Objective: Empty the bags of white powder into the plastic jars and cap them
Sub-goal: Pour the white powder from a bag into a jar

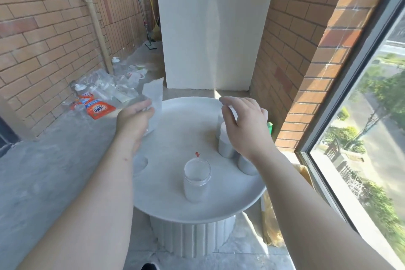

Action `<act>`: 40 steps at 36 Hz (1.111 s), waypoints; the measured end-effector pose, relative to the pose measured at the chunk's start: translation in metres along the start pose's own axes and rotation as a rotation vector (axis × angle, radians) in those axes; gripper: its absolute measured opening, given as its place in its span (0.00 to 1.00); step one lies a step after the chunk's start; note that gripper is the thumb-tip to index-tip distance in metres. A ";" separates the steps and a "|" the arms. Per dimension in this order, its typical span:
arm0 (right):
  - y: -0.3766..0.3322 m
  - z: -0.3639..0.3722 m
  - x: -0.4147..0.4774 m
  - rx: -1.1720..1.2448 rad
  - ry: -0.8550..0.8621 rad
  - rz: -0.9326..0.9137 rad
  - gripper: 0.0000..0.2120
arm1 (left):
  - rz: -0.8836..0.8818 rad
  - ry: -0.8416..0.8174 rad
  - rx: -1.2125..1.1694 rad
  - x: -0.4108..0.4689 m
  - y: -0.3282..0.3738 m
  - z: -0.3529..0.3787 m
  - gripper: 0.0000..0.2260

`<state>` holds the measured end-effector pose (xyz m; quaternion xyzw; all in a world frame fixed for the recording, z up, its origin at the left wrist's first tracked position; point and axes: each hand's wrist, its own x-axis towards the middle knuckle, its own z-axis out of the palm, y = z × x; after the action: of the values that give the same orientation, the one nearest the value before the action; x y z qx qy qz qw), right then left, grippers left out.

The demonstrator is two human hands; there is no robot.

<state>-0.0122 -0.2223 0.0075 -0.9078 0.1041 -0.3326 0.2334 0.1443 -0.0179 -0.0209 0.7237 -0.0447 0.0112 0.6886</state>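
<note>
My left hand grips a clear plastic bag with white powder dust, held over the left rim of the round white table. My right hand hovers with relaxed fingers above jars at the table's right side and holds nothing. An uncapped clear jar partly filled with white powder stands at the front middle. Under my right hand a powder-filled jar stands, and another jar is partly hidden by my wrist. A jar at the left edge is half covered by my left forearm.
On the concrete floor to the left lie an orange detergent bag, empty plastic bags and bottles. A tall white foam board stands behind the table. Brick walls close both sides; a window runs along the right. A small red scrap lies on the table.
</note>
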 end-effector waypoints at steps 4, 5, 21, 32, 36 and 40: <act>0.001 -0.015 0.002 0.014 0.050 -0.018 0.13 | 0.058 -0.019 -0.048 -0.012 0.029 0.011 0.15; 0.001 -0.019 0.003 0.020 0.057 -0.027 0.14 | 0.071 -0.016 -0.067 -0.017 0.035 0.014 0.14; 0.016 -0.049 -0.003 0.204 -0.273 0.286 0.12 | -0.070 -0.331 0.086 -0.072 0.032 0.071 0.12; 0.016 -0.036 -0.007 0.558 -0.416 0.459 0.05 | -0.134 -0.074 0.108 -0.080 0.029 0.082 0.11; 0.011 -0.031 -0.006 0.615 -0.428 0.510 0.05 | -0.151 -0.087 0.085 -0.083 0.033 0.081 0.13; 0.007 -0.023 -0.007 0.599 -0.473 0.540 0.10 | -0.182 -0.118 0.073 -0.087 0.034 0.080 0.14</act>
<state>-0.0332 -0.2338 0.0157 -0.7917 0.1801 -0.0591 0.5808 0.0513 -0.0955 0.0021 0.7486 -0.0189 -0.0924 0.6562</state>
